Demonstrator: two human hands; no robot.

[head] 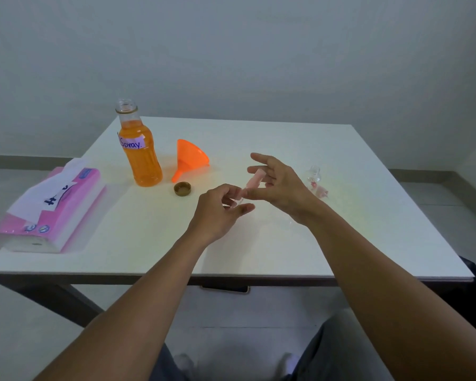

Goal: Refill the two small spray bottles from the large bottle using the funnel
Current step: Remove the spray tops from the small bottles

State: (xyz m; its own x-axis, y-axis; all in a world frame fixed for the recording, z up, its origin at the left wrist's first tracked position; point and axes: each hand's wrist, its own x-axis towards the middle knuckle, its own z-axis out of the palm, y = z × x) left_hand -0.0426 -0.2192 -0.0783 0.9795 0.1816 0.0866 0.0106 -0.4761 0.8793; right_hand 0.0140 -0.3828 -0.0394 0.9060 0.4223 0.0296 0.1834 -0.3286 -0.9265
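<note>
Both forearms reach in from the near edge, and between them the left hand (220, 207) and right hand (275, 182) meet over the middle of the white counter (259, 243). Left fingers are pinched together at the lower end of a small pink spray bottle (252, 182). The right hand pinches its upper part while its other fingers splay apart. It looks as if the spray top is being twisted off. To do that well, the left grip should hold the body steady and upright while the right turns only the top, then sets it where it will not roll.

Going by size, the pink tissue pack (47, 210) lies at the counter's left edge. The large bottle (140, 149), labelled "Spray." and nearly full of orange liquid, stands uncapped at the far left. The orange funnel (190, 158) lies on its side just beside it, and the brown cap (182, 188) rests near the bottle's base. The second small spray bottle (313, 177), clear with a flower print, stands open beyond the right hand, with a small pink piece, perhaps its top, beside it.

Fingers hide most of the pink bottle, and motion blur smears it. Whether its top is already loose cannot be told, nor how much liquid either small bottle holds.
</note>
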